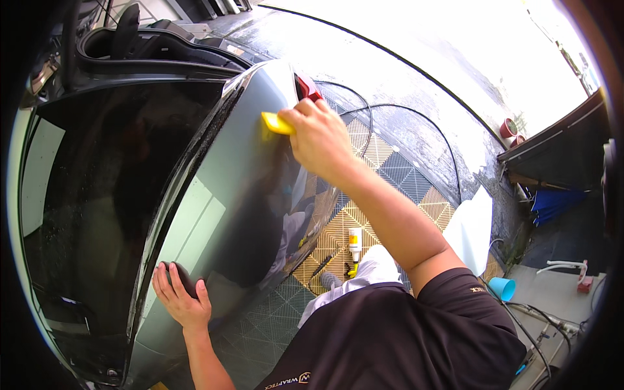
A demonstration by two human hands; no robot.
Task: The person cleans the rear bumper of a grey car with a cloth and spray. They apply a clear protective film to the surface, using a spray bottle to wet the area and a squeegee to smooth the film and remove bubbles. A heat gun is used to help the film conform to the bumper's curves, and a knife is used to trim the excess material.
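In my right hand point(320, 140), between thumb and fingers, is a small yellow squeegee point(275, 123). Its edge is at the far end of the glossy grey car panel point(250, 175), close to the red tail light point(307, 88). My left hand point(181, 300) lies flat on the near part of the same panel, fingers spread, with nothing in it. A dark window point(117, 156) adjoins the panel on the left. Bright reflections cover parts of the panel.
A white spray bottle point(355, 239) is beside my legs on the patterned tile floor point(351, 195). Black cable point(448, 136) loops across the ground. To the right are a white sheet point(472, 227), a blue cup point(502, 288) and a folded blue cloth point(552, 203).
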